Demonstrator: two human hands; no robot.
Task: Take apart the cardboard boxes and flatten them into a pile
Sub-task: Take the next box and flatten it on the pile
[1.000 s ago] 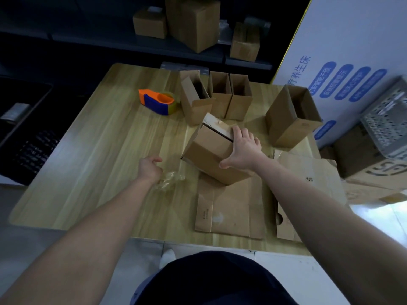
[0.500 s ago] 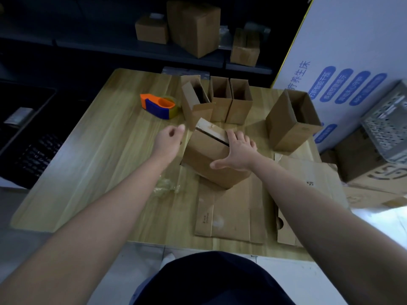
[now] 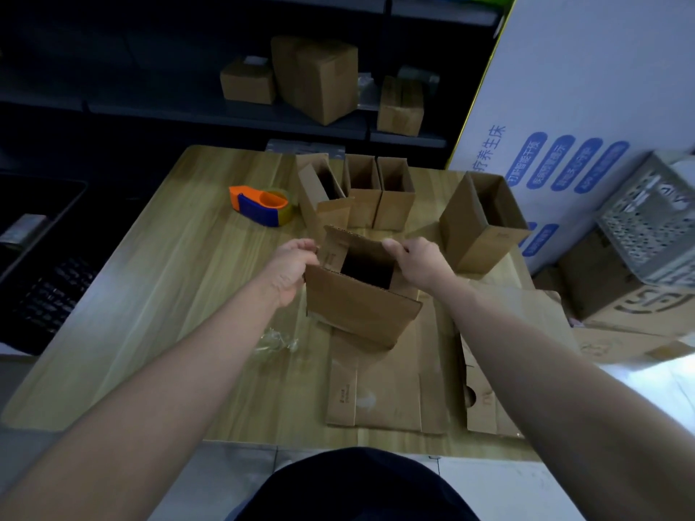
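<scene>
A small brown cardboard box (image 3: 357, 310) stands in the middle of the wooden table (image 3: 158, 280), its top flaps spread and its dark inside showing. My left hand (image 3: 291, 267) grips the box's left flap edge. My right hand (image 3: 417, 263) pinches the far right flap. Under and in front of the box lies a flattened cardboard sheet (image 3: 387, 392), with another flattened piece (image 3: 500, 370) to its right. Three open boxes (image 3: 361, 197) stand in a row behind, and a larger open box (image 3: 481, 227) tilts at the right.
An orange and blue tape dispenser (image 3: 261, 204) lies behind left. A crumpled strip of clear tape (image 3: 276, 342) sits near my left forearm. Shelves with more boxes (image 3: 319, 84) are behind; a big white carton (image 3: 586, 107) and a grey crate (image 3: 650, 227) stand right.
My left hand left the crumpled tape and went up to the box's left flap. My right hand shifted from the box's side to its top flap. The box now stands upright and open.
</scene>
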